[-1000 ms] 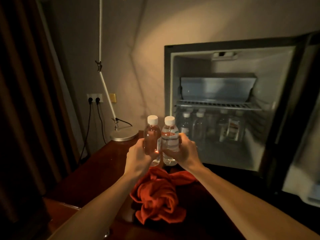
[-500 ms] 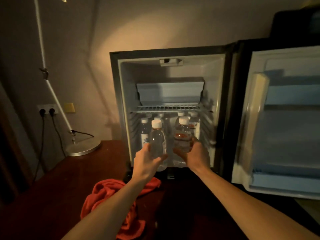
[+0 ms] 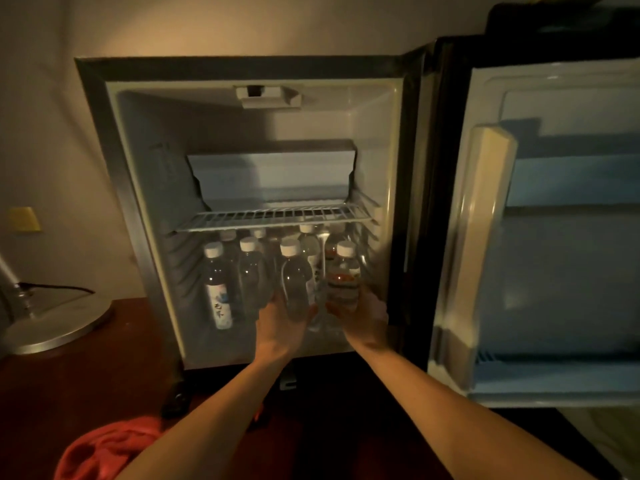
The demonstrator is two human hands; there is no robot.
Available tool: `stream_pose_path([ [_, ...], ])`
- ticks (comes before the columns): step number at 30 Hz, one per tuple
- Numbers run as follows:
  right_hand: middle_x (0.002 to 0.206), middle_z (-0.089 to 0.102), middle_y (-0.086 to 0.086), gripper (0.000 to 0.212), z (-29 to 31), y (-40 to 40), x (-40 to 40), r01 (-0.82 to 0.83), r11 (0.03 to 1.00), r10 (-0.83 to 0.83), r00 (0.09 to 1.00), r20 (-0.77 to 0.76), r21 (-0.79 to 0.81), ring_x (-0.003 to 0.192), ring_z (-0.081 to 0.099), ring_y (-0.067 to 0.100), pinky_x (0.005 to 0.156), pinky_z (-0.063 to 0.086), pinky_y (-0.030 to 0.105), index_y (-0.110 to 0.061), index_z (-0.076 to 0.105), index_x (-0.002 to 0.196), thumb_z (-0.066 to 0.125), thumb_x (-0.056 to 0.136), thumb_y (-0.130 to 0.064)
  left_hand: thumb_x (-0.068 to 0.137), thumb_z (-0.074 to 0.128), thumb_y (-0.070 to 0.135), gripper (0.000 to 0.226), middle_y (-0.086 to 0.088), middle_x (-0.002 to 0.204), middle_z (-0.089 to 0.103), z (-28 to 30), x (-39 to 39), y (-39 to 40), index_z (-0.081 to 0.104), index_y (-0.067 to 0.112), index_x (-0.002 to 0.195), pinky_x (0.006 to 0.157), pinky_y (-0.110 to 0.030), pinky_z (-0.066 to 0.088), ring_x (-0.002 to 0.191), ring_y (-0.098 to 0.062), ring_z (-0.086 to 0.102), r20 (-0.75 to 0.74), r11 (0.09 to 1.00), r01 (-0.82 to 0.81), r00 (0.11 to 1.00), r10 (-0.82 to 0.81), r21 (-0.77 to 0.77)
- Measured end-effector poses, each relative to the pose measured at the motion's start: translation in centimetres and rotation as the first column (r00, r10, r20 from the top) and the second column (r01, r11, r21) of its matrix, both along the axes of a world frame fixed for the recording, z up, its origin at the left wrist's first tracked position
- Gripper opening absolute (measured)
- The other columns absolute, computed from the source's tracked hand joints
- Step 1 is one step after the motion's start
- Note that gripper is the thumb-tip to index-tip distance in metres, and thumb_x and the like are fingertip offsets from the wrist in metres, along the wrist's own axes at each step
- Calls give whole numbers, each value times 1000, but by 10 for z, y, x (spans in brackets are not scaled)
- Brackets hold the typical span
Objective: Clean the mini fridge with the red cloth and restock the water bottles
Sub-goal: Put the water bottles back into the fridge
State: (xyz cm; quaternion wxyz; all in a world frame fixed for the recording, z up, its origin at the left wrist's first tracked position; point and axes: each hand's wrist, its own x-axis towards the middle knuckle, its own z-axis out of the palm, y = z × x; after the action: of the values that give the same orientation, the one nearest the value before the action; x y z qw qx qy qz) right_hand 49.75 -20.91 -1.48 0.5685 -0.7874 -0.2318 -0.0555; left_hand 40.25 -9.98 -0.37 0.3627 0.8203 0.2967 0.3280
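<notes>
The mini fridge [image 3: 114, 161] stands open in front of me, its door [image 3: 561, 237] swung out to the right. My left hand [image 3: 277, 323] grips a clear water bottle [image 3: 294, 282] inside the lower compartment. Beside it my right hand [image 3: 367, 317] grips a second water bottle [image 3: 343, 282] with an orange label. Both bottles are upright under the wire shelf [image 3: 273, 216]. Several other white-capped bottles [image 3: 218, 289] stand to the left and behind. The red cloth [image 3: 100, 448] lies crumpled on the dark wooden top at the lower left.
A round metal lamp base [image 3: 52, 323] with a cord sits on the wooden top [image 3: 86, 386] left of the fridge. A yellow wall plate [image 3: 23, 219] is on the wall. The door's inner shelves hold nothing I can see.
Both hands have carried the two bottles forward from in front of the fridge into its lower compartment. My view has moved closer to the fridge.
</notes>
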Motion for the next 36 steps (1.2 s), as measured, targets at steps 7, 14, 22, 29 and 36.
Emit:
stream_pose_path([
  [7,98,71,3,25,-2,16,11,53,997,-61,982,182,49,89,67,16,75,44,22,-13,70,100,79,77,-18,79,74,40,64,-14,112,67,-8,25,6,50,18,134,88,-41,47,108,-36,60,-29,998,4,1000,-5,-57],
  [14,104,65,19,20,-22,38,35,-18,999,20,995,97,-26,101,63,32,90,49,44,1,63,109,62,92,-10,82,65,54,63,-1,112,69,-7,45,7,48,25,134,92,-42,52,103,-24,64,52,990,70,997,-64,-124],
  [22,112,61,0,50,-23,32,50,-35,999,35,999,2,28,95,57,14,75,39,17,-11,50,131,71,87,-24,86,64,48,47,-9,109,69,-11,60,16,56,18,122,86,-43,52,102,-30,64,66,993,75,995,-69,-93],
  [29,91,59,-5,62,-23,48,45,1,996,1,1000,-27,92,98,60,18,84,47,28,-19,60,95,44,74,-75,85,69,40,45,-7,111,69,-17,63,19,58,19,123,90,-44,52,105,-28,63,76,992,83,994,-76,-93],
  [36,111,66,15,48,-36,30,29,88,991,-86,996,28,-105,105,63,31,87,45,31,-6,66,111,66,83,-45,84,70,46,59,-6,125,64,-13,34,8,52,20,133,97,-41,48,117,-29,59,1,994,96,995,-96,-52],
])
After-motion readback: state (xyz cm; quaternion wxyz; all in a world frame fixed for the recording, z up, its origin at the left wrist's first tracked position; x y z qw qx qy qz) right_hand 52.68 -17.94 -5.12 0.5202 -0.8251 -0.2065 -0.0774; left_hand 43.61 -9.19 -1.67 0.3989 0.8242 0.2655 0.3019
